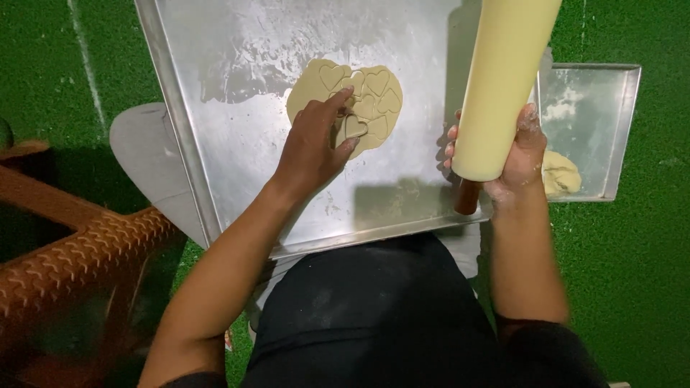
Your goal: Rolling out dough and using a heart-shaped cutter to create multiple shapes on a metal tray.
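Note:
A flat sheet of pale dough (375, 97) lies on a large floured metal tray (251, 144), marked with several heart outlines. My left hand (316, 140) rests on the dough's near left part, its fingers pinching a small metal heart-shaped cutter (354, 127) that sits pressed into the sheet. My right hand (514, 154) is at the tray's right edge and grips a cream rolling pin (507, 79) held upright, its dark brown handle (467, 195) pointing down at the tray.
A smaller metal tray (611, 122) at the right holds a lump of dough (560, 176) and some flour. Green artificial turf (632, 259) lies all around. A brown plastic stool (72, 251) stands at the left. My dark-clothed lap is under the tray's near edge.

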